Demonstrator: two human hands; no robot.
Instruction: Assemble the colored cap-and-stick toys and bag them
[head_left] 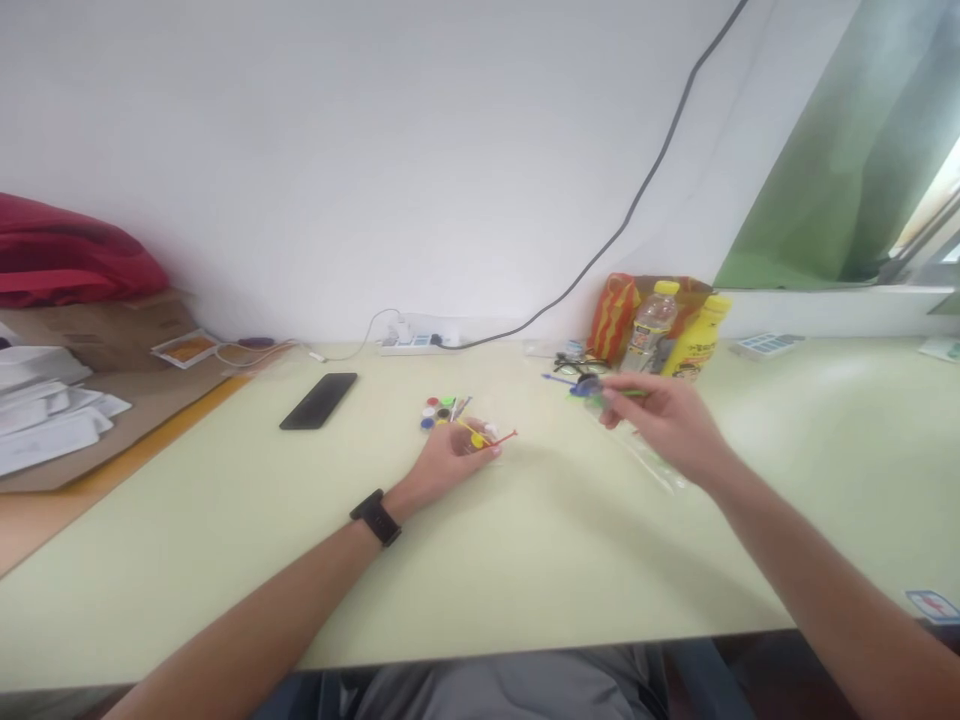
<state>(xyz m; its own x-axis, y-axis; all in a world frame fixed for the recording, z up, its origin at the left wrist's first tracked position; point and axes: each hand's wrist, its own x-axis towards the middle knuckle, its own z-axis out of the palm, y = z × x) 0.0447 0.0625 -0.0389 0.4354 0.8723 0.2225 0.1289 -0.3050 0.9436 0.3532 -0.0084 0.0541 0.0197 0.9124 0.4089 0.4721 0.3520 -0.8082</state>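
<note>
On the table [225, 560], beside coloured caps [442, 414], the left hand [450, 455], half curled at yellow and red sticks [504, 439] with a hold I cannot judge, should rest steady, while the small blurred piece [590, 386] wants gentle pinching by the closed right hand [667, 415].

The left hand [442, 468] partly hides the yellow piece [478, 440] it surrounds, and blur softens the right hand [671, 422], leaving the blue piece [580, 388] it pinches unclear in shape. Lettering on the yellow bottle [694, 342] is illegible. The left edge crops the red bag [71, 250].
</note>
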